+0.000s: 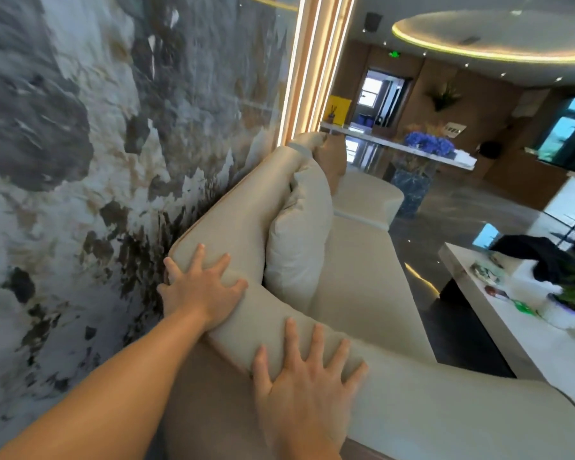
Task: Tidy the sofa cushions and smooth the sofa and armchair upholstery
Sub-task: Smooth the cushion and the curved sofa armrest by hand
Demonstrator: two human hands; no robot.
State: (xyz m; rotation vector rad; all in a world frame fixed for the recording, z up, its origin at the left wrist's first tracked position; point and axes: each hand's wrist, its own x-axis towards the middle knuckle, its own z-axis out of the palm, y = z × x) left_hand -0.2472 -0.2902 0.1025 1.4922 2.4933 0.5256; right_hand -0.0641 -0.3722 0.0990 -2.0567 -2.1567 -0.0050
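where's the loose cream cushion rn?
Head view, centre: the cream cushion stands on the sofa seat, leaning against the backrest, just beyond the left hand.

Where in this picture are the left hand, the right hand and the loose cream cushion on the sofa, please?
left hand (202, 291): head view, on the back of the hand.
right hand (307, 390): head view, on the back of the hand.
cream cushion (296, 240): head view, on its front face.
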